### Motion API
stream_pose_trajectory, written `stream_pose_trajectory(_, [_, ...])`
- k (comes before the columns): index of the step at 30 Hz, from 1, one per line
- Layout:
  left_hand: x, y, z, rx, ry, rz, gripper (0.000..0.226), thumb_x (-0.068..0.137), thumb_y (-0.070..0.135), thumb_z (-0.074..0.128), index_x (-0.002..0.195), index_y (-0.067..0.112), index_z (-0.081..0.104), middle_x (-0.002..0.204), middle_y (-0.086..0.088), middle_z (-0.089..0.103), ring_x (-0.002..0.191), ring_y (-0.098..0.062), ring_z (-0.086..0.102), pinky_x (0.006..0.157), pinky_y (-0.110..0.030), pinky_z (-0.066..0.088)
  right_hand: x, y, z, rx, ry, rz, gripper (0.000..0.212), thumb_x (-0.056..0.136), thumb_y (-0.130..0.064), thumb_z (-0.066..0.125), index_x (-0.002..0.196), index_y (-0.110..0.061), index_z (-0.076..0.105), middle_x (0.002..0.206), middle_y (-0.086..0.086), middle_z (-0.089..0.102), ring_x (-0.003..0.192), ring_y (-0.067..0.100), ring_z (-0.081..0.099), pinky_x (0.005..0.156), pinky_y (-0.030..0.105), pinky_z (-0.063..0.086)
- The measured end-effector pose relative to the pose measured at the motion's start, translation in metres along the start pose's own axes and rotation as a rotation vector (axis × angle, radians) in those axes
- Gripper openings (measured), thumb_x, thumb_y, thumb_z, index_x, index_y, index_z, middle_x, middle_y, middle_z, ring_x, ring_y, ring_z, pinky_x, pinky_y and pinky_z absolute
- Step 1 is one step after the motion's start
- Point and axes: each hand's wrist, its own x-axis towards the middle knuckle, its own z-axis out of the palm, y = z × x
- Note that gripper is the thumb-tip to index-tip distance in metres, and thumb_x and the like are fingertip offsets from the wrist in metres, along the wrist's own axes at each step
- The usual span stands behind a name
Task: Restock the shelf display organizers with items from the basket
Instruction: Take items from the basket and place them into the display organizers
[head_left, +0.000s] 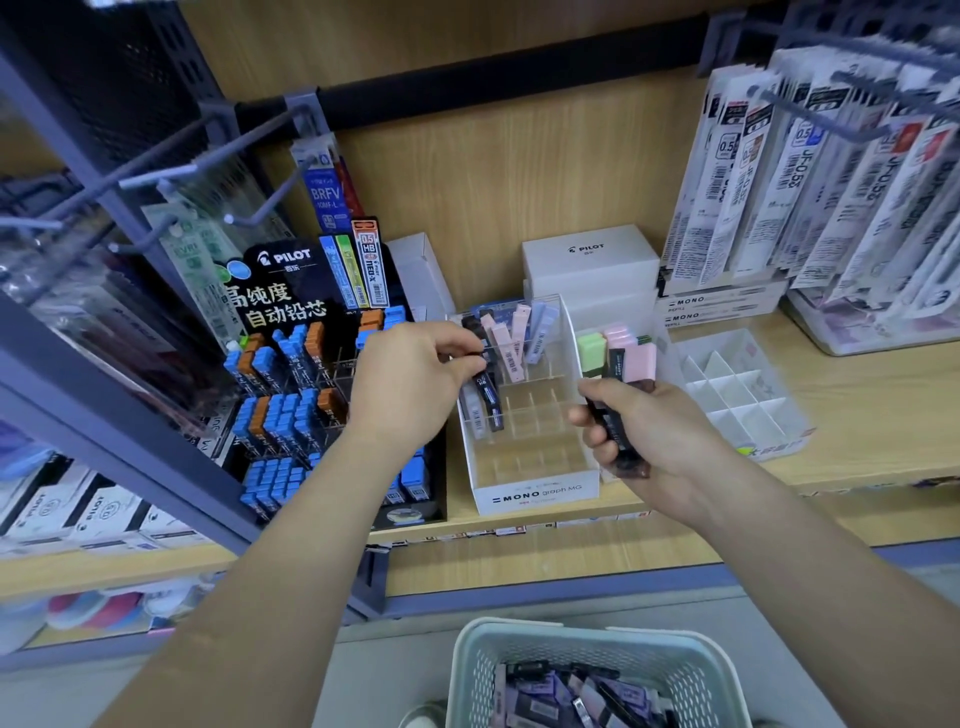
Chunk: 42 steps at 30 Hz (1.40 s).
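Above the basket, left hand pinches a lead case into the organizer; right hand grips several. Light, stiff, slippery; hold mid-body.

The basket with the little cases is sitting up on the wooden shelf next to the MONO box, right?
No. The head view shows the basket down below the wooden shelf, near the person, not beside the MONO box. It does hold little cases.
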Motion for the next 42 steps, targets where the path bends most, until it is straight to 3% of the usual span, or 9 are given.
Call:
stream_pose_trajectory(8, [-0.002, -0.004, 0.011, 0.113, -0.076, 0.076, 0.009, 0.082, 0.024, 0.074, 0.091, 0.024, 0.075, 0.078, 0.016, 0.065, 0.077, -0.005, 0.060, 0.074, -0.021, 0.048, -0.003, -0.003, 0.000, -0.048, -0.024, 0.036, 0.017, 0.089, -0.018, 0.064, 0.082, -0.014, 0.049, 0.054, 0.006, 0.051, 0.040, 0.013, 0.040, 0.032, 0.017, 0.027])
stream_pose_trajectory(18, [-0.001, -0.003, 0.019, 0.245, -0.113, 0.157, 0.020, 0.087, 0.016, 0.065, 0.103, 0.024, 0.074, 0.094, 0.006, 0.061, 0.089, -0.012, 0.057, 0.080, -0.028, 0.048, -0.007, -0.005, -0.003, 0.050, -0.162, 0.030, 0.008, 0.089, -0.011, 0.066, 0.095, -0.012, 0.061, 0.059, 0.006, 0.060, 0.045, 0.010, 0.050, 0.040, 0.014, 0.033])
stream_pose_trajectory(20, [-0.001, 0.004, 0.015, 0.062, -0.078, 0.058, 0.027, 0.086, 0.006, 0.060, 0.103, 0.024, 0.072, 0.087, 0.007, 0.060, 0.071, -0.002, 0.052, 0.067, -0.018, 0.045, -0.009, -0.006, -0.003, 0.092, -0.165, 0.038, 0.008, 0.088, -0.009, 0.067, 0.094, -0.010, 0.062, 0.061, 0.008, 0.061, 0.050, 0.012, 0.052, 0.042, 0.014, 0.038])
stream_pose_trajectory(22, [0.000, 0.015, 0.008, -0.455, -0.076, -0.167, 0.041, 0.083, -0.011, 0.045, 0.097, 0.018, 0.070, 0.081, 0.005, 0.058, 0.056, -0.002, 0.045, 0.049, -0.015, 0.038, -0.011, -0.006, -0.002, 0.118, -0.177, 0.060, 0.009, 0.088, -0.005, 0.065, 0.096, -0.006, 0.064, 0.068, 0.010, 0.064, 0.052, 0.012, 0.054, 0.038, 0.013, 0.040])
stream_pose_trajectory(25, [-0.002, 0.024, 0.000, -1.190, -0.134, -0.379, 0.052, 0.064, -0.023, 0.025, 0.091, 0.008, 0.057, 0.077, -0.008, 0.052, 0.059, -0.013, 0.039, 0.050, -0.023, 0.030, -0.014, -0.002, 0.006, 0.064, -0.249, 0.102, 0.011, 0.090, -0.003, 0.061, 0.100, -0.005, 0.065, 0.084, 0.015, 0.071, 0.047, 0.009, 0.049, 0.036, 0.013, 0.035])
stream_pose_trajectory(27, [-0.005, 0.028, -0.001, -1.312, -0.189, -0.425, 0.056, 0.062, -0.024, 0.017, 0.091, 0.010, 0.051, 0.074, -0.007, 0.047, 0.062, -0.014, 0.037, 0.052, -0.024, 0.030, -0.016, 0.003, 0.012, 0.001, -0.311, 0.100, 0.009, 0.089, -0.006, 0.063, 0.098, -0.009, 0.065, 0.088, 0.014, 0.071, 0.045, 0.007, 0.044, 0.035, 0.013, 0.031])
stream_pose_trajectory(36, [-0.012, 0.031, -0.002, -1.207, -0.358, -0.303, 0.055, 0.072, -0.030, 0.024, 0.095, 0.008, 0.056, 0.081, -0.010, 0.048, 0.074, -0.018, 0.049, 0.068, -0.024, 0.049, -0.019, 0.008, 0.022, 0.002, -0.351, 0.000, 0.004, 0.086, -0.008, 0.068, 0.085, -0.010, 0.065, 0.076, 0.009, 0.067, 0.044, 0.006, 0.040, 0.035, 0.013, 0.027])
stream_pose_trajectory(39, [-0.010, 0.022, -0.011, -0.861, -0.379, -0.220, 0.032, 0.094, -0.009, 0.041, 0.101, 0.008, 0.067, 0.095, -0.014, 0.063, 0.091, -0.020, 0.062, 0.086, -0.027, 0.054, -0.018, 0.007, 0.021, -0.051, -0.269, -0.060, 0.008, 0.086, -0.006, 0.069, 0.083, -0.011, 0.063, 0.078, 0.010, 0.064, 0.044, 0.007, 0.039, 0.032, 0.014, 0.026])
stream_pose_trajectory(42, [-0.008, 0.011, -0.018, -0.665, -0.389, -0.164, 0.022, 0.096, 0.008, 0.053, 0.102, 0.015, 0.072, 0.086, -0.003, 0.070, 0.081, -0.013, 0.063, 0.080, -0.024, 0.056, -0.016, 0.008, 0.020, -0.074, -0.232, -0.087, 0.009, 0.086, -0.006, 0.070, 0.082, -0.011, 0.063, 0.078, 0.011, 0.066, 0.044, 0.007, 0.040, 0.033, 0.014, 0.027])
